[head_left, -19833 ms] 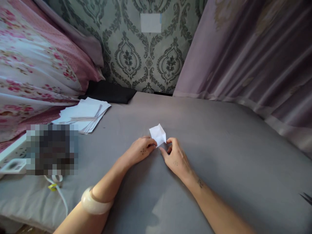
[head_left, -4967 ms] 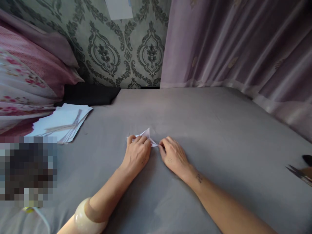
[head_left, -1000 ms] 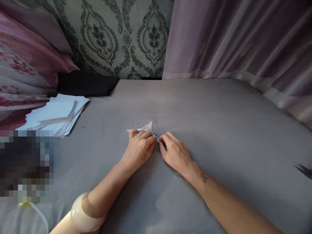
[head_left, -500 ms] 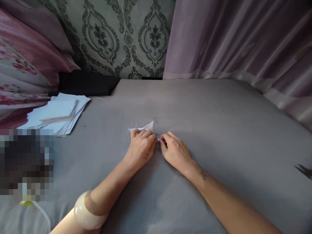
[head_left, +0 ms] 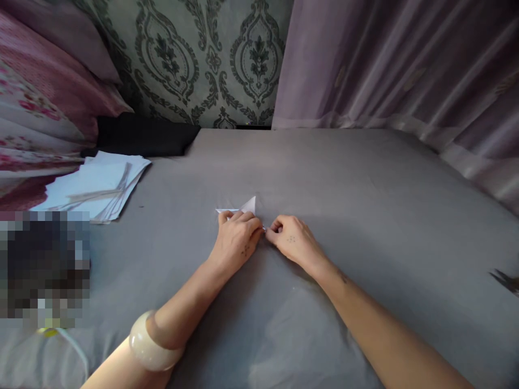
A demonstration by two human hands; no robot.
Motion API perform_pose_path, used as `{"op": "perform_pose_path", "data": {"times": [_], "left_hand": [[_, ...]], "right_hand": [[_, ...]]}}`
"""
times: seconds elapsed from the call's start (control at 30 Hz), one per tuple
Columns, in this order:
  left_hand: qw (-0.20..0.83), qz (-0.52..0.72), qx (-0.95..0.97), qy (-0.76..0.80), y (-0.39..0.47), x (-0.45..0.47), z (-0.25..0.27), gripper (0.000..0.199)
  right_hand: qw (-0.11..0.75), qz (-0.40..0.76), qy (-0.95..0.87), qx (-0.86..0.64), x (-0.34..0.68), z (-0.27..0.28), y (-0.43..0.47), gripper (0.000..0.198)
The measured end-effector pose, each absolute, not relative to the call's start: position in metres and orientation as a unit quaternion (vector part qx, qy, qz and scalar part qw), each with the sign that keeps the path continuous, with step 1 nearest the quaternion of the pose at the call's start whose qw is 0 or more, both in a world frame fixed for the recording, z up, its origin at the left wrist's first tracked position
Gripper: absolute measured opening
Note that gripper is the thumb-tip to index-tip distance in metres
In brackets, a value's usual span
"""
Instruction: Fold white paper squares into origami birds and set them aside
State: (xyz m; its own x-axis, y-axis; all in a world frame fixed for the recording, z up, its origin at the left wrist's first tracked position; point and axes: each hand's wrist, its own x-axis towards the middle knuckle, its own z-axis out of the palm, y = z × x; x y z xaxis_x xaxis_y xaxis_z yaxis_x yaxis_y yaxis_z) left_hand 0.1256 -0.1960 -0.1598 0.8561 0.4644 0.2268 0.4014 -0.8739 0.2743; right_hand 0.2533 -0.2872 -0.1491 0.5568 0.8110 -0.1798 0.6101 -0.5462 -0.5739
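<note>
A small folded white paper [head_left: 248, 205] lies on the grey sheet in front of me, with two pointed corners showing beyond my fingers. My left hand [head_left: 238, 233] is closed over it, and its curled fingers cover most of the paper. To the right, my right hand [head_left: 292, 237] pinches a tiny white tip of the paper between thumb and forefinger. Only a sliver of that tip shows between the two hands. The paper's full shape is hidden beneath my left hand.
A loose stack of white paper sheets [head_left: 91, 183] lies at the left, before a folded black cloth [head_left: 146, 135]. Scissors [head_left: 505, 282] sit at the far right edge. A blurred-out area and a pale cable [head_left: 75, 348] are at the lower left. Purple curtains [head_left: 365, 65] hang behind.
My right hand has turned slightly at the wrist while keeping its pinch at the paper's tip. The folded paper has shifted a little under my left hand.
</note>
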Motion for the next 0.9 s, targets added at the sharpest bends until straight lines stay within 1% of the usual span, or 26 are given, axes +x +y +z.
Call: {"op": "perform_pose_path", "data": {"times": [0.17, 0.27, 0.37, 0.43, 0.53, 0.63, 0.7, 0.8, 0.9], "left_hand": [[0.110, 0.140, 0.958, 0.224, -0.194, 0.127, -0.158, 0.019], [0.110, 0.135, 0.959, 0.225, -0.195, 0.127, -0.157, 0.020], [0.110, 0.134, 0.959, 0.224, -0.195, 0.127, -0.156, 0.019], [0.111, 0.138, 0.958, 0.224, -0.195, 0.127, -0.156, 0.019], [0.111, 0.143, 0.958, 0.225, -0.195, 0.127, -0.157, 0.019], [0.112, 0.145, 0.957, 0.226, -0.194, 0.127, -0.158, 0.017], [0.115, 0.148, 0.956, 0.226, -0.194, 0.127, -0.159, 0.017], [0.122, 0.155, 0.953, 0.228, -0.194, 0.126, -0.160, 0.017], [0.123, 0.161, 0.952, 0.228, -0.195, 0.126, -0.161, 0.016]], "right_hand": [[0.239, 0.250, -0.402, -0.848, 0.267, -0.154, -0.293, 0.009], [0.285, 0.222, -0.433, -0.826, 0.269, -0.159, -0.304, 0.007], [0.321, 0.173, -0.497, -0.787, 0.266, -0.163, -0.315, 0.016], [0.307, 0.146, -0.542, -0.768, 0.262, -0.163, -0.320, 0.025], [0.245, 0.111, -0.594, -0.758, 0.257, -0.159, -0.323, 0.033], [0.174, 0.080, -0.619, -0.761, 0.254, -0.152, -0.324, 0.034], [0.146, 0.074, -0.625, -0.763, 0.253, -0.148, -0.325, 0.032], [0.149, 0.078, -0.621, -0.765, 0.254, -0.147, -0.326, 0.028], [0.222, 0.072, -0.612, -0.756, 0.253, -0.152, -0.325, 0.030]]}}
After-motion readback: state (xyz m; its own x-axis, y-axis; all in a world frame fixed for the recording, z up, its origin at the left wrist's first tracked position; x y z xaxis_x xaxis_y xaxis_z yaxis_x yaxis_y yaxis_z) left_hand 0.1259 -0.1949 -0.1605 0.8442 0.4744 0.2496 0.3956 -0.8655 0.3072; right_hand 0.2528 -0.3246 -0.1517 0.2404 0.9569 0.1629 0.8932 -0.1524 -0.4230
